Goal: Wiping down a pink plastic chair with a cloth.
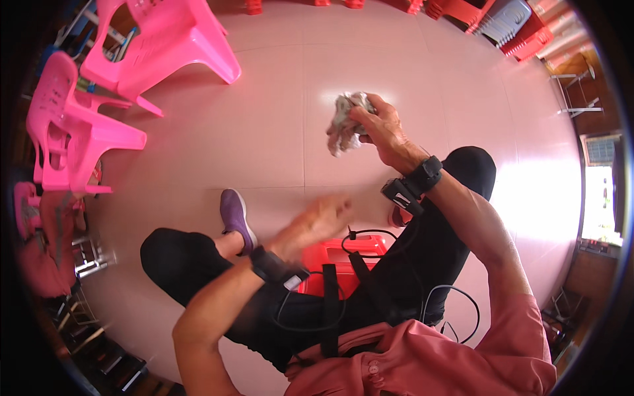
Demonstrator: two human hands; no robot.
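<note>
1. Right hand (pixel 386 129): stretched out front, clamped on a crumpled pale bundle (pixel 349 120), thumb and fingers pinching its right side. Cloth or film, can't tell.
2. Left hand (pixel 316 226): nearer the body, blurred, well apart from the right. Nothing visible in it; can't tell how far its fingers are spread.
3. Bundle: held clear of the left hand, beyond it. Long axis roughly from the right fingertips back toward the body, leaning left; loose end points that way. No clear front or back.
4. Step, my read: one-handed hold on the bundle, left free. Next move calls for a firm pinch so the loose folds don't slip; if both hands are needed, left has to reach forward.
5. Black wrist units, one behind each hand: left (pixel 267 264), right (pixel 422 175).
6. Red stool (pixel 317 264): just behind the left hand, between the thighs. Purple shoe (pixel 232 214): left of that hand.
7. Farther out: pink chairs (pixel 175 49) well left of the right hand; red stack (pixel 528 41) far ahead and right of it.
</note>
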